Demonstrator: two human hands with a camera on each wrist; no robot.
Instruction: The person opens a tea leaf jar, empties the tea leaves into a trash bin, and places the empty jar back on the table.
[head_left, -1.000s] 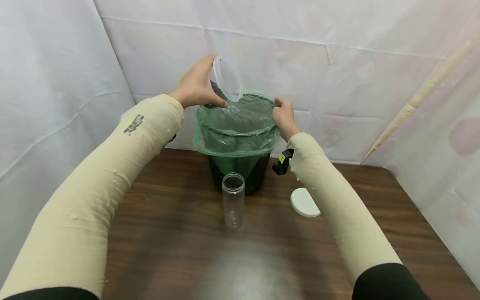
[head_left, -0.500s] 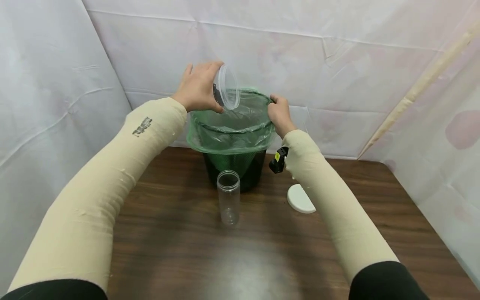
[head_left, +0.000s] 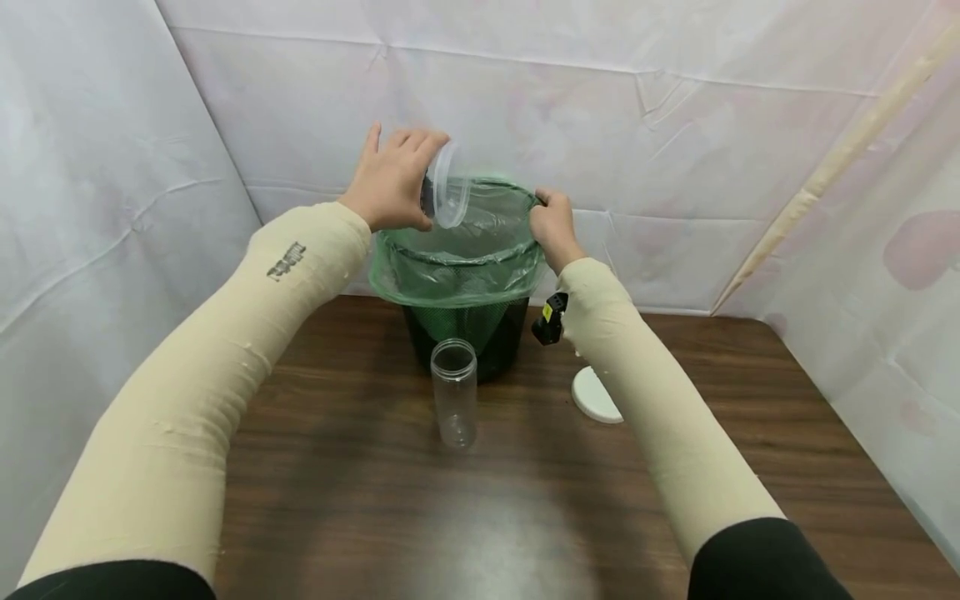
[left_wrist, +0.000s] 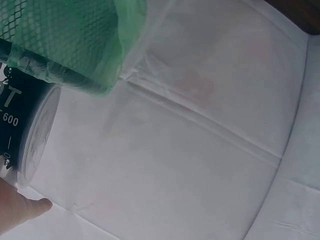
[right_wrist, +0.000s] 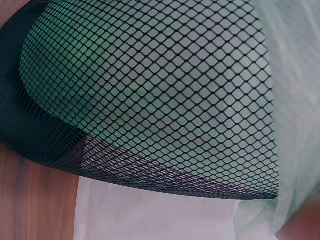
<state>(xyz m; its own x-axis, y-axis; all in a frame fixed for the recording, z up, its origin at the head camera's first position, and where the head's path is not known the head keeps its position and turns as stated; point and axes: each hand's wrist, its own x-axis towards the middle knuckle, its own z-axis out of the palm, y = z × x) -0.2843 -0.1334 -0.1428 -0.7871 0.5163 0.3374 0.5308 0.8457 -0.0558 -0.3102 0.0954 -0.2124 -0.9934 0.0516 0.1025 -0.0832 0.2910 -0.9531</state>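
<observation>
In the head view my left hand (head_left: 388, 179) grips a clear plastic tub (head_left: 452, 187) on its side, the mouth tipped toward a mesh bin (head_left: 506, 329). A dark label with pale print on the tub (left_wrist: 17, 117) shows in the left wrist view. Green plastic bag (head_left: 450, 287) lines the bin and is folded over its rim. My right hand (head_left: 555, 227) grips the lined rim on the right side. In the right wrist view the bin's black mesh (right_wrist: 165, 90) fills most of the picture. No contents show leaving the tub.
A tall clear jar (head_left: 454, 396) without a lid stands upright in front of the bin. To the right, a white round lid (head_left: 594, 396) lies partly behind my right forearm. White cloth walls (head_left: 712, 167) close in the wooden table (head_left: 360, 500) behind and at the sides.
My left hand has come down slightly and turned the tub's mouth further over, with some fingers lifting off it. My right hand stays on the bin's rim. The head view has shifted a little.
</observation>
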